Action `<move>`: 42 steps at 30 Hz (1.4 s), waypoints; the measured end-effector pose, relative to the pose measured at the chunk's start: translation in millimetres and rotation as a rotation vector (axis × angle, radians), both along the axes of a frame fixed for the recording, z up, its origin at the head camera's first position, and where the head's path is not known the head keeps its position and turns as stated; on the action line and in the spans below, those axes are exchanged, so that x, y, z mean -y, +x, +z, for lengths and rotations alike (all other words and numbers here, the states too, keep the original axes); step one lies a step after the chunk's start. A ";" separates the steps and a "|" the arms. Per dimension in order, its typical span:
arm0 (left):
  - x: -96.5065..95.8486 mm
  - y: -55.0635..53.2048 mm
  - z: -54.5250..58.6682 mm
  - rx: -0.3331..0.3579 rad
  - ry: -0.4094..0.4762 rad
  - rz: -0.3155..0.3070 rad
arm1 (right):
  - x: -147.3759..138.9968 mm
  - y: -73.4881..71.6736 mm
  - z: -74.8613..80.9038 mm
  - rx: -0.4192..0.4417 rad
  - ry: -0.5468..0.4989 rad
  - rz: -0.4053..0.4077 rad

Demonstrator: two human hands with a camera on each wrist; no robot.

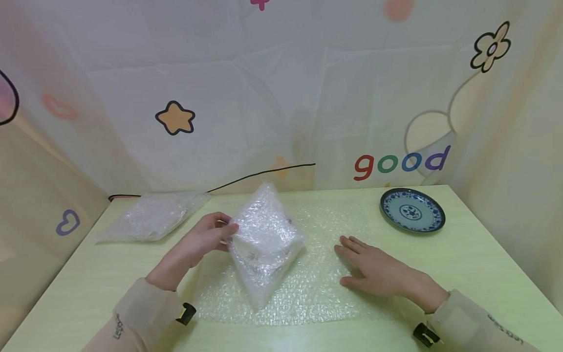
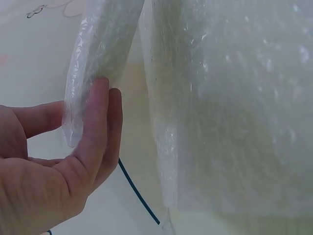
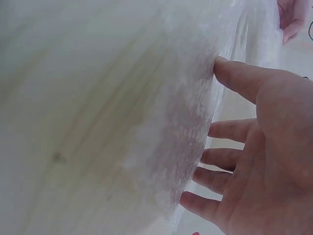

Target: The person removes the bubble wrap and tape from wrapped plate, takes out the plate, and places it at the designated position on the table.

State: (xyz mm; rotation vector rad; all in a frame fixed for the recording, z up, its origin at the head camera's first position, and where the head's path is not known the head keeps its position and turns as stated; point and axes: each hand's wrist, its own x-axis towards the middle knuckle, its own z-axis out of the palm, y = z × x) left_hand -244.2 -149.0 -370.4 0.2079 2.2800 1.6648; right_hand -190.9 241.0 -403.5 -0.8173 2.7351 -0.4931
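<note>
My left hand (image 1: pixel 206 239) grips the left corner of a bubble-wrapped packet (image 1: pixel 266 225), its thumb on the near face. Held tilted up, the packet stands over a flat bubble wrap sheet (image 1: pixel 321 303). What lies inside the wrap is hard to make out. In the left wrist view the fingers (image 2: pixel 100 122) curl round the packet's edge, with the sheet (image 2: pixel 234 122) beside them. My right hand (image 1: pixel 374 269) rests on the right part of the sheet with fingers spread. Its fingertips (image 3: pixel 222 66) touch the sheet in the right wrist view.
A blue-patterned plate (image 1: pixel 411 212) lies at the back right of the pale table (image 1: pixel 475 293). Another bubble-wrapped packet (image 1: pixel 158 215) lies at the back left. Behind the table hangs a printed cloth (image 1: pixel 281 98), and cloth also closes both sides.
</note>
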 end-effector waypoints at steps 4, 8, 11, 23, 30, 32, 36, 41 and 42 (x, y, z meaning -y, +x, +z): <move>-6.6 0.7 -0.3 0.006 0.014 -0.031 | -0.7 0.1 -0.1 0.001 0.004 -0.005; -14.1 1.7 -0.9 0.019 0.027 -0.064 | -0.4 0.8 1.0 0.007 0.002 -0.009; -19.5 2.3 -1.2 0.023 0.037 -0.085 | 0.0 1.1 1.7 0.005 -0.001 -0.006; -35.1 -0.1 -10.6 0.024 0.039 -0.110 | 0.0 1.2 2.9 0.002 0.001 -0.002; -45.5 1.0 -13.5 0.039 0.023 -0.119 | -0.9 0.3 0.8 -0.005 0.010 -0.003; -47.4 0.5 -14.5 0.043 0.020 -0.121 | -0.6 0.3 0.4 -0.002 0.008 -0.006; -49.0 -0.4 -16.2 0.045 0.003 -0.127 | -0.2 0.4 0.2 0.000 0.005 -0.010; -47.3 -0.5 -17.8 0.040 -0.041 -0.130 | -0.6 0.0 -0.6 0.000 0.011 -0.013; -46.5 -0.4 -18.0 0.039 -0.049 -0.133 | -0.7 -0.2 -0.8 -0.001 0.012 -0.013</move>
